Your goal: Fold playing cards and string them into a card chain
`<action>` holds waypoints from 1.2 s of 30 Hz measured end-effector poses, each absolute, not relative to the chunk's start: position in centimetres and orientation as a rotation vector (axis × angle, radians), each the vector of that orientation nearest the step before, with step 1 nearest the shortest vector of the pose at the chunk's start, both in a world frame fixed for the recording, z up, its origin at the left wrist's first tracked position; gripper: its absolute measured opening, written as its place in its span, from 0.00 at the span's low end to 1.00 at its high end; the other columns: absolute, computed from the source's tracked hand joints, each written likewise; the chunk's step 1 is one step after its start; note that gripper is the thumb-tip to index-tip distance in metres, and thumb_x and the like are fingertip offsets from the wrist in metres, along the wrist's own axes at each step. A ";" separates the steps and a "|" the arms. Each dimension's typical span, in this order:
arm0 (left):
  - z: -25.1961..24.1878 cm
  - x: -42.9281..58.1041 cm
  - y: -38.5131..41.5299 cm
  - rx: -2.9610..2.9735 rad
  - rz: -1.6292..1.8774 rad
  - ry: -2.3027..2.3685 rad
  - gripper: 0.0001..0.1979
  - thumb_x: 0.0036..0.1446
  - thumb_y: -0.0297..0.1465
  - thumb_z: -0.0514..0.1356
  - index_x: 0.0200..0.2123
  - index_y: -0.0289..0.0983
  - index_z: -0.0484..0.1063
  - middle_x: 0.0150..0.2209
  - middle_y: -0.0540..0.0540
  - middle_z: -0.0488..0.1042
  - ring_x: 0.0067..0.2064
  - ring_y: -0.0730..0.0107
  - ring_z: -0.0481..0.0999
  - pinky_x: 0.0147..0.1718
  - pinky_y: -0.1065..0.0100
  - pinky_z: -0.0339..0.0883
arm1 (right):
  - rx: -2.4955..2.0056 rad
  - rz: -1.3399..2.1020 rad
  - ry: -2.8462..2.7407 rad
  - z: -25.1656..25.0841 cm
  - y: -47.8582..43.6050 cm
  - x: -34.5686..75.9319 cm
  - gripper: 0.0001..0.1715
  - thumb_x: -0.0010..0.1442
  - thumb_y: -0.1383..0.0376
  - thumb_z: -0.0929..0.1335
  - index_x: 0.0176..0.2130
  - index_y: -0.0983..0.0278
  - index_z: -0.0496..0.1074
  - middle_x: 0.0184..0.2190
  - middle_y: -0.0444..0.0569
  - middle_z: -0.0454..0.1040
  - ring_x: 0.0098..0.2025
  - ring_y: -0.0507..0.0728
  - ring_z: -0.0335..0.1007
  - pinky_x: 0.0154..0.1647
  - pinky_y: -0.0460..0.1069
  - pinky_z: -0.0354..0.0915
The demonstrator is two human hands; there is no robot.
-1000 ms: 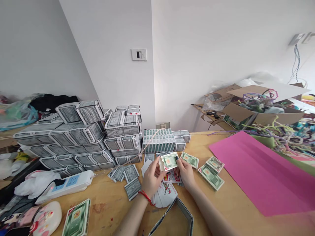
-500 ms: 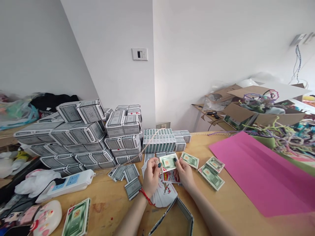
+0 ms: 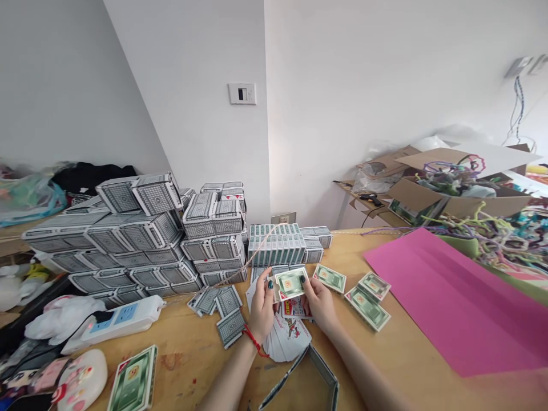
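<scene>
Both hands are raised over the wooden table and hold a small green-backed deck of cards (image 3: 291,283) between them. My left hand (image 3: 262,313), with a red string around its wrist, grips the deck's left side. My right hand (image 3: 319,303) pinches its right side. Below them, a fan of white picture-faced cards (image 3: 287,338) lies on the table. Several green-backed decks (image 3: 367,308) lie to the right of my right hand. Grey-backed card packs (image 3: 229,328) lie to the left of my left hand.
Tall stacks of grey card packs (image 3: 141,240) rise behind the hands, with a row of packs (image 3: 277,245) at the back. A pink sheet (image 3: 454,299) lies on the right. A white power meter (image 3: 115,322) sits at left, and a cardboard box (image 3: 454,197) stands at back right.
The deck has shifted slightly left and tilted between my hands. My left hand has turned more upright along the deck's left side. The cards on the table have not visibly moved.
</scene>
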State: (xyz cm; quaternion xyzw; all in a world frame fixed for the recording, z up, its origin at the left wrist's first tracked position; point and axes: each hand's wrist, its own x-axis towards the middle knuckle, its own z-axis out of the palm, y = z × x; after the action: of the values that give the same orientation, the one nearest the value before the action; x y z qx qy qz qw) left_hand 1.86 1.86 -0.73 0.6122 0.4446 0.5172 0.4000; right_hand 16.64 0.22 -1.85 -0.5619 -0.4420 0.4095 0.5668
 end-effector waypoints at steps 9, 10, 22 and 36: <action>-1.4 1.6 2.6 1.686 1.280 1.365 0.17 0.59 0.31 0.44 0.50 0.40 0.62 0.47 0.44 0.70 0.47 0.63 0.69 0.42 0.62 0.64 | -1.326 0.912 -1.239 -1.5 -0.7 16.0 0.17 0.56 0.52 0.60 0.34 0.63 0.62 0.09 0.36 0.59 0.10 0.48 0.51 0.09 0.41 0.48; -1.4 1.5 2.7 1.687 1.272 1.351 0.17 0.59 0.32 0.44 0.50 0.40 0.62 0.47 0.44 0.70 0.46 0.62 0.70 0.41 0.62 0.64 | -1.324 0.932 -1.245 -1.4 -0.7 16.0 0.18 0.56 0.52 0.60 0.38 0.64 0.62 0.08 0.36 0.59 0.09 0.48 0.51 0.09 0.41 0.48; -0.2 2.0 2.0 1.421 1.277 1.042 0.21 0.59 0.36 0.43 0.53 0.39 0.61 0.56 0.46 0.61 0.55 0.66 0.62 0.47 0.68 0.64 | -1.195 1.118 -1.202 -1.2 -0.6 16.4 0.29 0.56 0.51 0.59 0.51 0.64 0.54 0.08 0.35 0.61 0.07 0.47 0.49 0.05 0.40 0.48; -0.5 2.0 2.0 1.431 1.254 0.986 0.19 0.59 0.39 0.42 0.46 0.38 0.64 0.47 0.44 0.69 0.45 0.64 0.70 0.41 0.65 0.66 | -1.207 1.150 -1.282 -1.2 -0.8 16.3 0.26 0.57 0.51 0.58 0.49 0.63 0.53 0.09 0.34 0.60 0.07 0.47 0.51 0.06 0.39 0.48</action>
State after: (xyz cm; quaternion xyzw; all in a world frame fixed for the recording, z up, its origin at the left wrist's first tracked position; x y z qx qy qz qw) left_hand 1.97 1.98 -0.47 0.5863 0.4038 0.5136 0.4790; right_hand 16.32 -0.81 -1.20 -0.4981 -0.5294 0.4748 0.4962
